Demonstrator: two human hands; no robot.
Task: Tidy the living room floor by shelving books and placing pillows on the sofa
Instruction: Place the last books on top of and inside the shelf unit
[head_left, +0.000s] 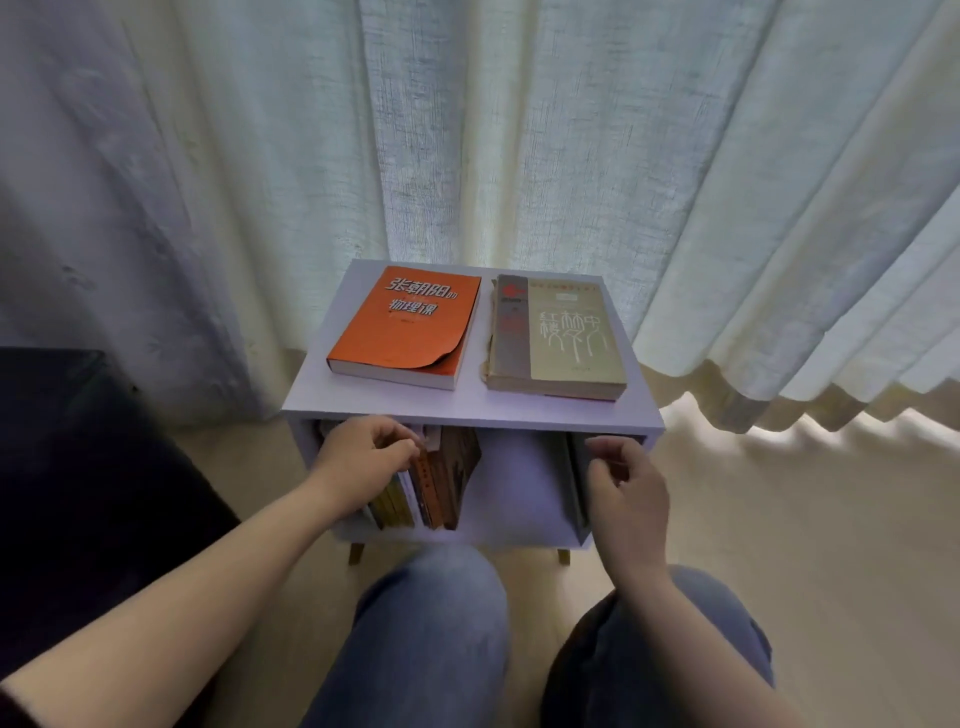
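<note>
Left hand (363, 452) reaches into the shelf (395, 402) opening, fingers curled over the top edges of the upright books (447, 478), pinching one near the middle of the row. Right hand (628, 488) hangs in front of the right end of the opening, fingers loosely curled, holding nothing, not touching the shelf.

Shelf is a small pale box on short wooden legs with one open compartment. Upright books fill its left part, spines orange, brown and yellow; the rightmost ones lean right. Middle of the compartment is bare. A thin grey upright piece (574, 478) stands at the right end; cannot tell if it is a book.

On the shelf top two books lie flat, side by side, not touching: orange book (408, 325) on the left, its front cover corner curled up, and beige book (561, 338) on the right, worn along the spine.

Pale curtain (467, 130) hangs behind the shelf, hem on the light floor (779, 519). Knees in jeans (431, 623) are just in front of the shelf.
</note>
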